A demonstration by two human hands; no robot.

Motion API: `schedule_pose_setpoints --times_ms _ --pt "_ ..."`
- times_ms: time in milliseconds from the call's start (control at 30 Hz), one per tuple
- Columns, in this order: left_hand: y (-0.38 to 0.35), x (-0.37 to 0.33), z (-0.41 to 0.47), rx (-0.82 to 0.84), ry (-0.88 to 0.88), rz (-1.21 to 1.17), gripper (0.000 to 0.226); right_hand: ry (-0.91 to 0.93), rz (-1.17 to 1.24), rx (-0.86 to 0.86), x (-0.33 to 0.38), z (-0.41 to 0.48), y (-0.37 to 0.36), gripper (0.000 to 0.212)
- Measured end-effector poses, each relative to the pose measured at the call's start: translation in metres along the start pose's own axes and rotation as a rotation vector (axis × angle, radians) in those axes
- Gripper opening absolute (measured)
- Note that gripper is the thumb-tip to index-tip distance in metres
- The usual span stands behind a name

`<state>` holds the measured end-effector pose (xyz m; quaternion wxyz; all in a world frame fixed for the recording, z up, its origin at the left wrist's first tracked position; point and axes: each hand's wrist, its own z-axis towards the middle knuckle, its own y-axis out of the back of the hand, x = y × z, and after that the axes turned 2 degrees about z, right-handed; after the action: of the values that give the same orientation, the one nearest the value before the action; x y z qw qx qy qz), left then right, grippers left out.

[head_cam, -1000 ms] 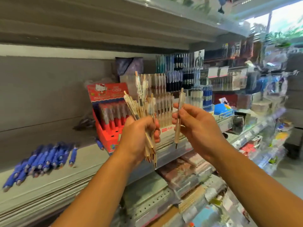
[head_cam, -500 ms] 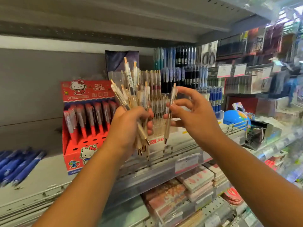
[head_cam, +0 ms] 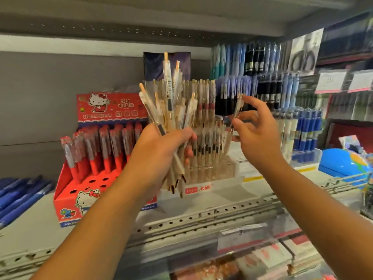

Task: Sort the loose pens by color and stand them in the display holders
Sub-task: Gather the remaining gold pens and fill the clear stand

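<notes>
Many slim cream pens (head_cam: 171,110) gripped by left hand (head_cam: 159,156); right hand (head_cam: 256,138) pinches single pen (head_cam: 236,110).

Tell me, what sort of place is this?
Probably a stationery shop: pens stand in display holders along a shelf, beside a red Hello Kitty pen box, with price tags further right.

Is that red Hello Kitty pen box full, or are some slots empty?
Partly full: red pens stand in the back rows of the red box, but several round holes in front are empty.
</notes>
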<state>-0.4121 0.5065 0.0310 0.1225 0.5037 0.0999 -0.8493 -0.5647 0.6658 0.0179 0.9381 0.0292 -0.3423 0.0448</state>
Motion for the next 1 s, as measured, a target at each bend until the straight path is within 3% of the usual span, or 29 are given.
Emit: schedule_pose_setpoints --times_ms 333,500,700,833,900,1000 --pt "-0.018 0.02 -0.024 -0.364 0.038 0.166 0.004 -0.098 -0.056 0.227 -0.025 0.007 -0.001 0.041" --pt "-0.02 0.022 -0.033 -0.379 0.037 0.31 0.017 -0.088 -0.163 0.299 -0.025 0.001 -0.003 0.039" --pt "-0.015 0.024 -0.03 -0.456 0.065 0.265 0.009 -0.14 -0.197 0.355 -0.025 -0.003 -0.001 0.039" --pt "-0.01 0.025 -0.028 -0.481 0.112 0.2 0.017 -0.16 -0.252 0.344 -0.021 -0.005 0.002 0.039" --pt "-0.009 0.025 -0.027 -0.482 0.123 0.173 0.022 -0.133 -0.328 0.259 -0.015 -0.008 0.0 0.044" --pt "-0.009 0.022 -0.029 -0.48 0.101 0.138 0.023 0.138 -0.251 0.093 0.008 -0.017 -0.005 0.038"
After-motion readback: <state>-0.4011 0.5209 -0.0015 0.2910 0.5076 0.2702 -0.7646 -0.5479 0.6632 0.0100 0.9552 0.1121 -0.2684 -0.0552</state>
